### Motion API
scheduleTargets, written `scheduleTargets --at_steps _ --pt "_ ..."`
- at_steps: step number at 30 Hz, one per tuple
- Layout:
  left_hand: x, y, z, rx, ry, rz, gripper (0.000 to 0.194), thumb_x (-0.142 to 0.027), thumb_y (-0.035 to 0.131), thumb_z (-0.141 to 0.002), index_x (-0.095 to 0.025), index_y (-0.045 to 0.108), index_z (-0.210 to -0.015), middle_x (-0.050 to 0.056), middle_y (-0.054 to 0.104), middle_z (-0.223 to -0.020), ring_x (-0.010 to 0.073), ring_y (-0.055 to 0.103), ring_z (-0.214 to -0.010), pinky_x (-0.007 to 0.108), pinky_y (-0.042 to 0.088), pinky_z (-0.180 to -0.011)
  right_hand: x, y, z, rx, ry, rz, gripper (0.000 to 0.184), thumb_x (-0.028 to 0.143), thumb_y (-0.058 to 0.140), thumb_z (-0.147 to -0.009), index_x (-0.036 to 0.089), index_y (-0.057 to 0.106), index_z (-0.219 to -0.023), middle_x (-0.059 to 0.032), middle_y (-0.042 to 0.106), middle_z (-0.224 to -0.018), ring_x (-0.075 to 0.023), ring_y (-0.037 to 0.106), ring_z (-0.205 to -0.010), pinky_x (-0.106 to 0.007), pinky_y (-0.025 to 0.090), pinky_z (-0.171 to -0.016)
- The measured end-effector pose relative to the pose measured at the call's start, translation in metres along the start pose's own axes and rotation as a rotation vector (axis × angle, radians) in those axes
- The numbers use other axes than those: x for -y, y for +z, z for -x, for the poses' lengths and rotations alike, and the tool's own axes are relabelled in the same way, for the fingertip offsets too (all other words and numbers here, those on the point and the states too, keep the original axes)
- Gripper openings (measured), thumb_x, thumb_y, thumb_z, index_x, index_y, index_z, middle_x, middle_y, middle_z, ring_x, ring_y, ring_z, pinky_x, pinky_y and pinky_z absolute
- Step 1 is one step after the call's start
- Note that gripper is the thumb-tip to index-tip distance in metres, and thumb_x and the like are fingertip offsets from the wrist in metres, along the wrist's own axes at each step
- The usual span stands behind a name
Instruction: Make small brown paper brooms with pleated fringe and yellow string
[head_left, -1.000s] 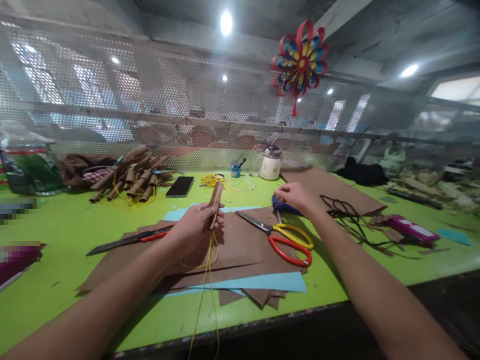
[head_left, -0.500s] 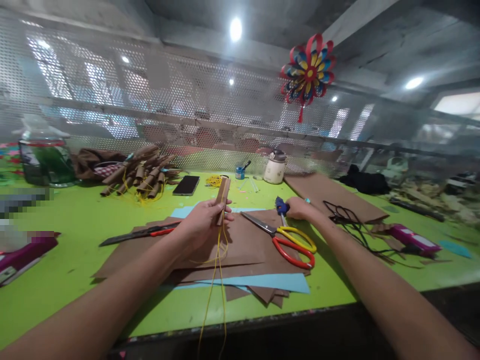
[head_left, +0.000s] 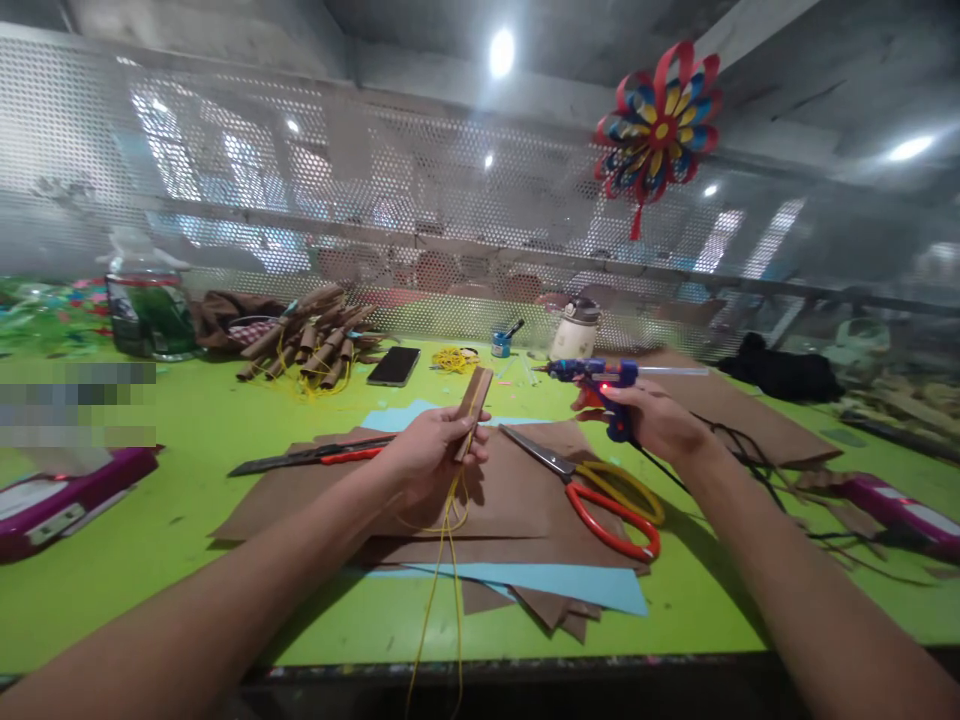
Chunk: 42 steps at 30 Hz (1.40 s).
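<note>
My left hand grips a folded brown paper strip, tilted upward over the paper stack. Yellow string trails from the strip down past the table's front edge. Raised at the right, my right hand is wrapped round the handle of a blue hot glue gun. Its nozzle points left, a clear glue stick juts out behind, and a small red light glows on its side. Below lie brown paper sheets with light-blue paper under them. Scissors with red and yellow handles rest on the sheets.
Black-bladed scissors lie left. Behind are rolled brown paper tubes, a phone, yellow string, a blue jar and a white flask. Purple power strips flank the table; a black cord runs right.
My right hand has closed on the glue gun and lifted it off the table, turning its nozzle left. My left hand keeps hold of the paper strip. The view has shifted slightly.
</note>
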<state>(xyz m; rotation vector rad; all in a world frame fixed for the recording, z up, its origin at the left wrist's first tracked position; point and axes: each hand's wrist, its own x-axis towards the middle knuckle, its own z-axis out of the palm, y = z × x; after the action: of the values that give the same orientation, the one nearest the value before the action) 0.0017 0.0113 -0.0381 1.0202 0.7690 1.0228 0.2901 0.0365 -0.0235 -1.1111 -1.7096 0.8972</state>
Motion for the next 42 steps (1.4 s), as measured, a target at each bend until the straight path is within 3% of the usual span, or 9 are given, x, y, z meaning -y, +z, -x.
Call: scheduleTargets --at_steps 2,6,21,42 --pt "0.002 0.000 0.000 0.032 0.009 0.001 0.010 -0.010 0.052 -0.085 -0.006 0.059 -0.091 0.006 0.060 -0.073 0.0095 0.058 -0.053 0.019 0.041 -0.048 0.015 0.014 0.009 0.092 0.012 -0.204 0.035 0.049 0.055 -0.081 0.017 0.067 -0.089 -0.0106 0.071 -0.085 -0.0219 0.066 -0.077 -0.036 0.052 -0.073" --pt "0.000 0.005 0.004 0.055 -0.024 -0.004 0.009 -0.011 0.056 -0.083 -0.007 0.060 -0.090 0.007 0.061 -0.074 0.0105 0.060 -0.053 0.020 0.042 -0.048 0.030 0.031 0.018 0.208 0.011 -0.210 0.048 0.059 0.053 -0.082 0.014 0.067 -0.076 -0.0116 0.070 -0.077 -0.0205 0.064 -0.073 -0.034 0.051 -0.073" --pt "-0.007 0.019 0.016 0.072 -0.074 0.004 0.012 -0.009 0.050 -0.086 -0.009 0.060 -0.091 0.006 0.061 -0.071 0.0099 0.058 -0.052 0.019 0.040 -0.047 0.023 0.026 0.013 0.049 -0.028 -0.069 0.047 0.057 0.050 -0.085 0.014 0.067 -0.075 -0.0078 0.066 -0.076 -0.0158 0.062 -0.067 -0.027 0.047 -0.065" --pt "-0.009 0.018 0.017 0.075 -0.088 -0.021 0.012 -0.012 0.050 -0.086 -0.007 0.057 -0.094 0.004 0.060 -0.071 0.0102 0.059 -0.055 0.022 0.040 -0.052 0.032 0.030 0.018 0.121 -0.107 0.102 0.052 0.059 0.045 -0.087 0.015 0.062 -0.065 -0.0057 0.062 -0.064 -0.0145 0.056 -0.061 -0.028 0.043 -0.062"
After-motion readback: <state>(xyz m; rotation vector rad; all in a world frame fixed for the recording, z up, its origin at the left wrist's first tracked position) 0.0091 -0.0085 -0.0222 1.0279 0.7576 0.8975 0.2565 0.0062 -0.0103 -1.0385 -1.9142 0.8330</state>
